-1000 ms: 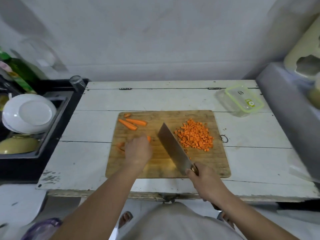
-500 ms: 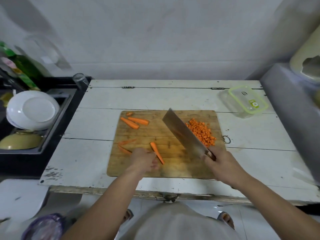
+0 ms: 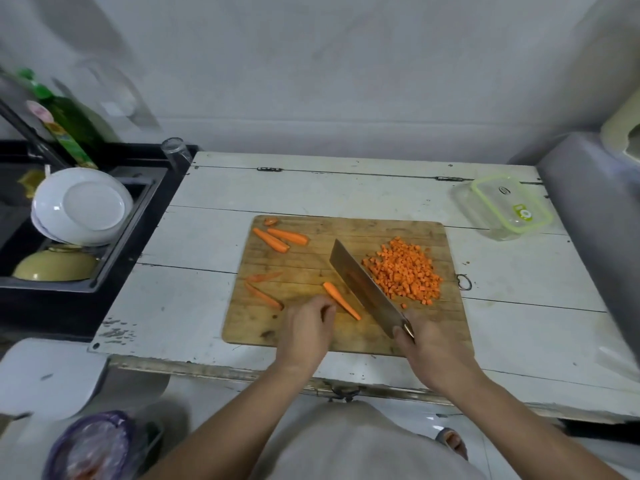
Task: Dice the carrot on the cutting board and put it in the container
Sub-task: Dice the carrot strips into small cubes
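A wooden cutting board lies on the white table. A heap of diced carrot sits on its right side. Two carrot sticks lie at its far left corner, two thin slivers at mid left. A tapered carrot piece lies in the middle, its near end under the fingertips of my left hand. My right hand grips the handle of a cleaver, whose blade stands just right of that piece. The clear container with a green rim stands at the table's far right.
A black sink at the left holds a white plate and a yellow bowl. A glass stands at its far corner, green bottles behind. A grey appliance borders the table's right.
My left hand drew a carrot piece to the board's middle and holds its near end. The cleaver swung from the board's centre toward the dice heap, then back beside the piece.
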`<state>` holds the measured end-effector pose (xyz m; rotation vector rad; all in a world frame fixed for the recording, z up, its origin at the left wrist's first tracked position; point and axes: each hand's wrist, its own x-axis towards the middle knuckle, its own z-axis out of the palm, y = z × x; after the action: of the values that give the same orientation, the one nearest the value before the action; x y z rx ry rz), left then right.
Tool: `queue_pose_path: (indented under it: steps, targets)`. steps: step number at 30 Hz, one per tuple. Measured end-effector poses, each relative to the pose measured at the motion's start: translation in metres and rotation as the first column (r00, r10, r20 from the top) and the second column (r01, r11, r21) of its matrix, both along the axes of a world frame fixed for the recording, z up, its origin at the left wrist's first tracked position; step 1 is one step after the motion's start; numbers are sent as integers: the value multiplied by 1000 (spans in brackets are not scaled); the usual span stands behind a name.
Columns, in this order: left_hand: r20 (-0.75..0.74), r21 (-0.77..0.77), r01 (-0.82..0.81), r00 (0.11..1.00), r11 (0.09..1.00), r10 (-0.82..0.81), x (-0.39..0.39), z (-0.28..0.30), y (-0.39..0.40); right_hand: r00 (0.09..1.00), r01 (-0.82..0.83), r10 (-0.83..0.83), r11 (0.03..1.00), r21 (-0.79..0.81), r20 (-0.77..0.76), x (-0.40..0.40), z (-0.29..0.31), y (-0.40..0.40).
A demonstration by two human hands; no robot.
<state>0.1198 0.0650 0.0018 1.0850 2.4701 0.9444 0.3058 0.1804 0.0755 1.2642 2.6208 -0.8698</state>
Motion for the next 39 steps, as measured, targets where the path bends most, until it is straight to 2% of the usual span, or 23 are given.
queue_pose_path:
  steps: [1,3,6,13,19,22,27,32,39]
  targets:
    - [-143,32,93,986,995,-87,2,-3,-5,1000,3,-3,1000,-7,9,-2,1,-1]
    - [-294,33,236,931,971,-216,5,-10,-5,999,-28,28,1000,-11,26,-5,1,-2]
    - [-358,26,289,897,957,-261,5,-21,-1,996,-77,77,997,-5,42,-10,2,-2]
    - [-454,-32,361,826,932,-336,2,-31,-10,998,-56,58,997,-48,39,-11,3,2]
    - [-514,-115,424,748,898,-420,-9,-40,-12,999,-49,50,996,-71,19,-9,2,3]
    - [-541,-136,421,727,897,-423,-10,-40,-12,999,-36,35,999,-31,-37,-5,5,1]
    - [-551,-127,408,729,904,-406,-6,-32,-13,997,-82,82,996,32,14,-2,7,-5]
    - [-524,-151,412,738,899,-426,-8,-33,-13,994,-105,104,994,27,14,-3,9,-5]
    - [-508,-173,412,741,894,-440,-9,-34,-12,989,-119,106,986,120,105,-5,14,-15]
